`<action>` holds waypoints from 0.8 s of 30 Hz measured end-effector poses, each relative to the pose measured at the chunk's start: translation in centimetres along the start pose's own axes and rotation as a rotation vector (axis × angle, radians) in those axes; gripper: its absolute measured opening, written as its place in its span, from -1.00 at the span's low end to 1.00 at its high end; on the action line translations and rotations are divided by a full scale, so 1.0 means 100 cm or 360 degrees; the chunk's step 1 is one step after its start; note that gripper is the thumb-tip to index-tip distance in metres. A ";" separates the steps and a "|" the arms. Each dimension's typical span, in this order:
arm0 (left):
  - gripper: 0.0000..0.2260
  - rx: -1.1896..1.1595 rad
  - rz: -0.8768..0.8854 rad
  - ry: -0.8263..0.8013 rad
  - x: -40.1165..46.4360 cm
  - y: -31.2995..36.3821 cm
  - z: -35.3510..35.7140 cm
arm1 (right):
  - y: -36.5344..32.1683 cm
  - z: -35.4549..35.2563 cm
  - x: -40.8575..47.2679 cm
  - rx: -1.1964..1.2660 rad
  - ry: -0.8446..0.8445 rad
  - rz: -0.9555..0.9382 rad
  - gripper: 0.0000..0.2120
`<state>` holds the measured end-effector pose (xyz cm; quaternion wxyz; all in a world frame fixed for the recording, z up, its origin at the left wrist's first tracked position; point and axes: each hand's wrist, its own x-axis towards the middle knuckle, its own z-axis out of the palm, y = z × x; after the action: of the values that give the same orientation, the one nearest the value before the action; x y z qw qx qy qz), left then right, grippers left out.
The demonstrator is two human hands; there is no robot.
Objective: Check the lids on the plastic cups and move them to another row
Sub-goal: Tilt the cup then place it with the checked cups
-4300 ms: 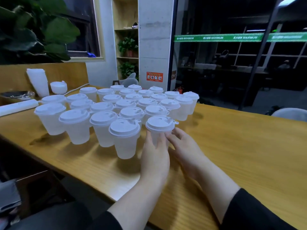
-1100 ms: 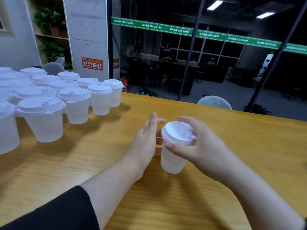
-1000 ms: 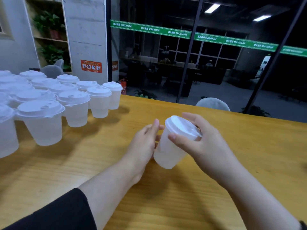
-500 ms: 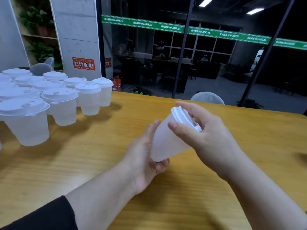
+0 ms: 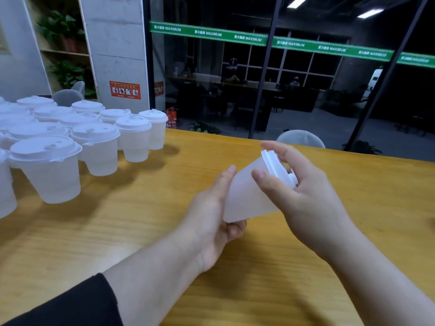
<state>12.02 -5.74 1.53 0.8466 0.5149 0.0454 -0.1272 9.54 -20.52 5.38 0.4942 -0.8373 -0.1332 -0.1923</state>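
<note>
**Both hands hold one lidded cup, tipped over above the table**

A frosted plastic cup [image 5: 247, 194] sits just right of centre in the view, lifted off the wooden table [image 5: 146, 222] and tilted so that its white lid [image 5: 276, 167] points toward 1 o'clock and its base toward 7 o'clock. The left hand [image 5: 214, 215] cradles the lower part of the cup, thumb lying up along its side and fingers curled under the base. The right hand [image 5: 303, 196] grips the top end, thumb pressed on the cup wall just below the rim, fingers wrapped over the lid.

At 9 to 10 o'clock of the held cup, well apart from it, a cluster of lidded cups [image 5: 94, 142] stands upright in close rows on the table. A black sleeve [image 5: 70, 304] covers the left forearm at 7 o'clock.
</note>
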 end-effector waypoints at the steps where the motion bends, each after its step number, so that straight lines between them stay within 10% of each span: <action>1: -0.67 0.0018 0.0106 0.0022 0.000 0.000 0.001 | -0.001 0.001 0.000 0.0040 0.0052 -0.0013 -0.48; 12: -0.56 0.0529 0.0602 0.0192 -0.007 0.022 -0.011 | -0.010 0.006 -0.011 0.0204 0.0068 0.0412 -0.19; 17: -0.60 0.1445 0.1101 0.0209 -0.039 0.085 0.019 | -0.041 0.008 -0.029 0.1330 0.0135 0.0763 -0.50; 24: -0.68 0.2862 0.1256 -0.0208 -0.116 0.169 0.114 | -0.082 -0.013 -0.063 0.2332 0.0004 0.0901 -0.42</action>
<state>4.67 -6.47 23.79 0.1219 0.9373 -0.2904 0.1494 0.32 -17.95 9.46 0.9509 -0.2999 -0.0071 0.0769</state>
